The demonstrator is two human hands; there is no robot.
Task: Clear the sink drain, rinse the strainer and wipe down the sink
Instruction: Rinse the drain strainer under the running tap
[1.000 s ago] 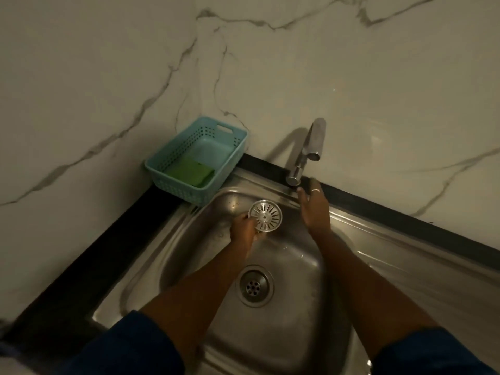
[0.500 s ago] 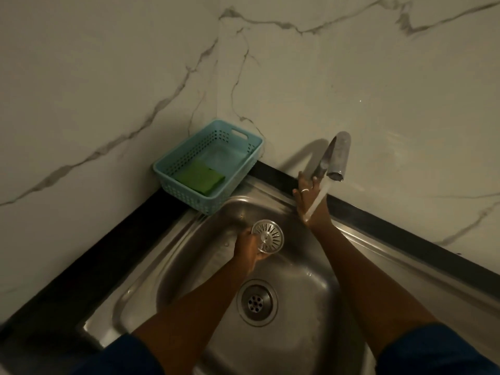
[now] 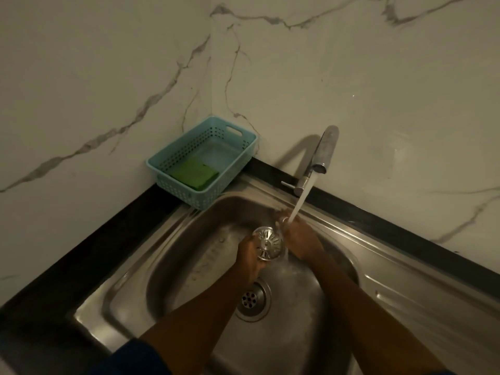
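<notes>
The left hand [image 3: 250, 257] grips the round metal strainer [image 3: 267, 242] by its lower-left edge, holding it tilted above the steel sink [image 3: 189, 255] basin, at 12 o'clock from the open drain [image 3: 251, 299]. Water [image 3: 297, 205] runs from the faucet [image 3: 323, 152] onto the right hand [image 3: 300, 238], which is just beside the strainer at 3 o'clock; whether its fingers are closed cannot be told. A teal basket [image 3: 235, 169] holding a green sponge [image 3: 194, 173] sits at 11 o'clock.

Sink basin [image 3: 173, 269]: embossed marking, illegible.
A faint row of stamped characters runs along the basin's left inner wall; blur and dim light prevent reading. No other text, label or number is legible.
</notes>
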